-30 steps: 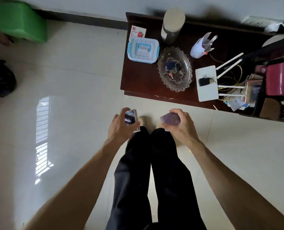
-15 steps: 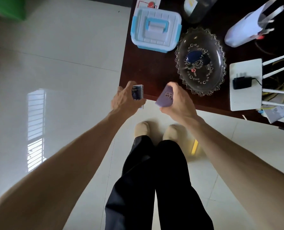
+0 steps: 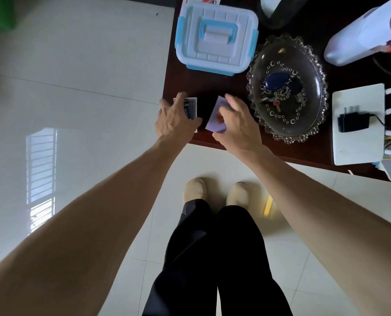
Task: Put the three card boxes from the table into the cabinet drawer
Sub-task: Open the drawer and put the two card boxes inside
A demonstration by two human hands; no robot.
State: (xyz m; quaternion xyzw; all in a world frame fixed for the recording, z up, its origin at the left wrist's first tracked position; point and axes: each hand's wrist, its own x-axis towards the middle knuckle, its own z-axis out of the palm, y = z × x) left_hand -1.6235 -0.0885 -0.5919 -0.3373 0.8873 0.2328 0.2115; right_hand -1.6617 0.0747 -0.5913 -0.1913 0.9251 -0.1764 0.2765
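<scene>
Standing on pale tile, the left hand grips a dark card box and the right hand a purple card box, seemingly touching the dark wooden table.

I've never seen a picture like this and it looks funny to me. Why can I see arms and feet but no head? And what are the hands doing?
The camera sits on the person's head and looks down, so you see what they see: their own two arms, black trousers and light shoes on a pale tiled floor. There is only this one view.

Ahead is a dark brown table. On it are a white box with blue clips, a glass dish with keys in it, and a flat white gadget with a black plug lying on top.

Each hand is on a small card box at the table's near edge. The left hand covers a dark card box. The right hand covers a purple card box. I can't tell whether the boxes are resting on the table or lifted a little.
</scene>
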